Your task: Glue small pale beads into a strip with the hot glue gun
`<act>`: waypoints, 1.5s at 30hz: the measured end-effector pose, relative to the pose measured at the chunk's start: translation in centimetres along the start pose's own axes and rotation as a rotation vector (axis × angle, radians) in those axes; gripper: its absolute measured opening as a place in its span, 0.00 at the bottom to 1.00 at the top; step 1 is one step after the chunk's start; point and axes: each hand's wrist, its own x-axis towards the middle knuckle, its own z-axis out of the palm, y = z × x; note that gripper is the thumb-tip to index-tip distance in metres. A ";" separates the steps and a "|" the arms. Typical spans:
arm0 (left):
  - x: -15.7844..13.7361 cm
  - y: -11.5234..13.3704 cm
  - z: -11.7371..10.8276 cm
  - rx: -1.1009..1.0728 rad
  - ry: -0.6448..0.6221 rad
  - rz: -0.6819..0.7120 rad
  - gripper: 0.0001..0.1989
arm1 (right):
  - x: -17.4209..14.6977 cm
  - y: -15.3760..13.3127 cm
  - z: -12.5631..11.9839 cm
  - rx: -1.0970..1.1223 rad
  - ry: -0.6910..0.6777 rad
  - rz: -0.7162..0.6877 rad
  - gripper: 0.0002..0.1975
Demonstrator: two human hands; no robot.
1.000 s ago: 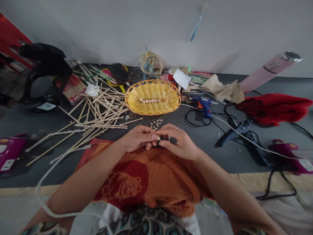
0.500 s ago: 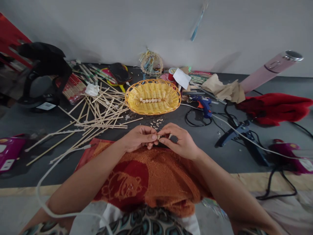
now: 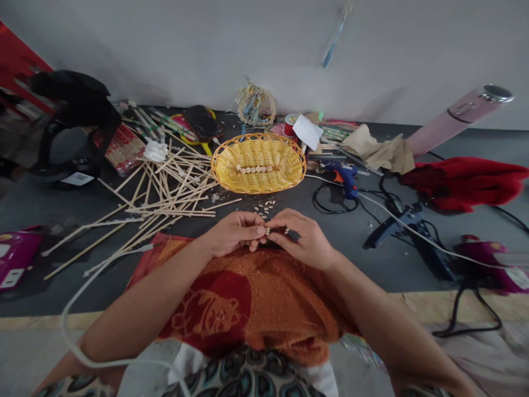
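Note:
My left hand (image 3: 237,234) and my right hand (image 3: 309,240) meet above the near edge of the table. Both are closed in a pinch, thumb against fingers, around a tiny pale wooden piece (image 3: 268,231) between their fingertips. The fingers hide most of it. Another few pale bits (image 3: 287,230) show inside the curl of my right hand. Just beyond the hands, several short cut wooden pieces (image 3: 264,208) lie scattered on the dark table. Behind them stands a yellow woven basket (image 3: 258,186) with a row of small flower-like pieces (image 3: 256,169) inside.
Long wooden sticks (image 3: 173,190) lie heaped to the left. On the right are a blue glue gun (image 3: 349,179), dark blue cutters (image 3: 390,227), a white cable (image 3: 413,226) and a pink flask (image 3: 458,121). An orange-red towel (image 3: 285,298) covers the lap.
The fingertips of my right hand have shifted very slightly around the small piece. The bits in its curl show a little differently. Everything else stays put.

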 end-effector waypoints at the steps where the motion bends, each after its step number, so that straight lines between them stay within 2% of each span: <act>1: 0.0 0.0 0.0 0.003 -0.001 -0.002 0.13 | 0.0 0.0 0.0 -0.003 0.000 -0.003 0.08; 19: 0.1 -0.3 -0.3 0.003 -0.007 -0.013 0.12 | 0.0 0.1 0.2 -0.006 -0.047 0.003 0.07; 28: 0.0 -0.1 -0.3 -0.031 -0.007 -0.011 0.11 | -0.1 0.0 -0.5 0.000 -0.063 0.015 0.11; 31: 0.0 -0.2 -0.4 -0.039 -0.007 0.005 0.10 | -0.1 0.3 -1.1 -0.048 0.012 0.045 0.10; 34: 0.0 -0.3 -0.5 -0.070 -0.003 0.034 0.09 | -0.1 0.7 -2.3 -0.177 0.156 0.122 0.08; 38: 0.0 -0.4 -0.6 -0.086 -0.001 0.039 0.09 | -0.3 2.1 -5.3 -0.434 0.392 0.220 0.09; 41: 0.0 -0.4 -0.6 -0.078 0.000 0.033 0.09 | -1.1 4.5 -8.2 -0.648 0.561 0.319 0.11; 45: 0.0 -0.4 -0.5 -0.066 0.003 0.030 0.09 | -2.3 8.5 -10.7 -0.801 0.554 0.481 0.16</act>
